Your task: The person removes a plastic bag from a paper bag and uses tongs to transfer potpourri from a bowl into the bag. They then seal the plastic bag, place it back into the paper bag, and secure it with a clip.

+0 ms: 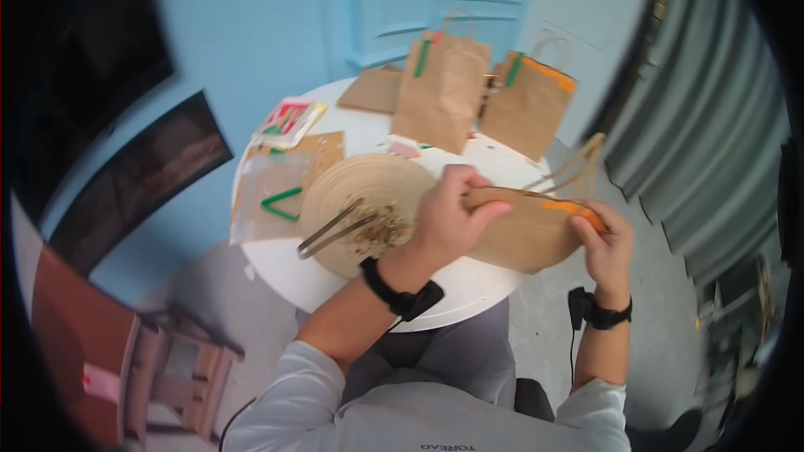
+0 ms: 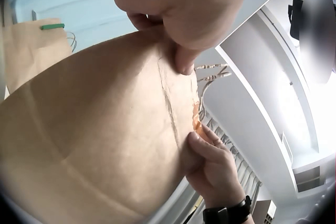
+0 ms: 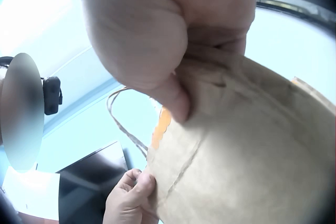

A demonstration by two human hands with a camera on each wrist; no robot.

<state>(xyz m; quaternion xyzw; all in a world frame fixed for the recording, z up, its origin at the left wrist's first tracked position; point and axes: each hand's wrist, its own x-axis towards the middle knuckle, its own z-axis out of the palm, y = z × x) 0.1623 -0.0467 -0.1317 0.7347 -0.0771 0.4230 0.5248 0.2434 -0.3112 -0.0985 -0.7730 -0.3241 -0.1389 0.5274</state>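
Observation:
A brown paper bag (image 1: 528,234) with an orange strip (image 1: 563,207) along its top edge is held between both hands over the right front of the table. My left hand (image 1: 452,213) pinches the top edge at its left end, thumb on the near face. At the other end my right hand (image 1: 605,243) grips the edge beside the orange strip. Twisted paper handles (image 2: 212,74) stick out past the edge in the left wrist view. In the right wrist view, the right thumb presses on the bag (image 3: 247,145), and its other fingers are mostly hidden.
On the white table (image 1: 469,289) a round woven tray (image 1: 322,192) holds dried bits and metal tongs (image 1: 335,230). Two upright paper bags (image 1: 444,92) (image 1: 529,105) stand at the back. To the left lie a plastic pouch (image 1: 268,176) and a green V-shaped piece (image 1: 282,203).

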